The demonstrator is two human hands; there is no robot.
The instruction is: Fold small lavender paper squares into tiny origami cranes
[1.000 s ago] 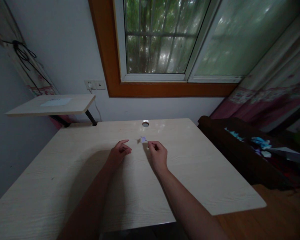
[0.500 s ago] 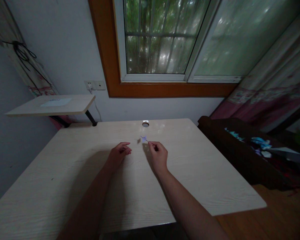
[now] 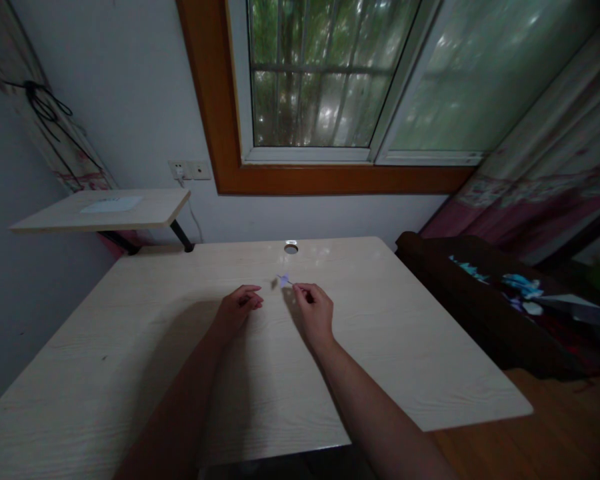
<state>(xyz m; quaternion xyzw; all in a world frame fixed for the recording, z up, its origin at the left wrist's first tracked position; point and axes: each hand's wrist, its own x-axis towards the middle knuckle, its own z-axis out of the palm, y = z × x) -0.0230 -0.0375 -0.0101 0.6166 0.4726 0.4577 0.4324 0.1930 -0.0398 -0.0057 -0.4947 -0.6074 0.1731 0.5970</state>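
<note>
My right hand [image 3: 315, 310] pinches the near end of a thin dark stick with a small purple piece [image 3: 284, 281] on it. The purple part looks like a tiny pinwheel or flower, too small to tell which. It is held a little above the pale wood-grain table [image 3: 410, 347], and a small shadow falls just left of it. To the left, my left hand [image 3: 240, 303] hovers over the table with its fingers loosely bent and apart, holding nothing. A short gap separates its fingertips from the purple piece.
A round cable hole [image 3: 291, 249] lies near the table's back edge. At the back left stands a raised shelf [image 3: 155, 210] on black legs, with a paper sheet [image 3: 113, 205] on it. Right of the table, a dark brown piece of furniture [image 3: 430, 260] bears blue items [image 3: 523, 285].
My right hand has shifted slightly left with the stick, bringing the purple piece a little closer to my left hand. My left hand stays in place.
</note>
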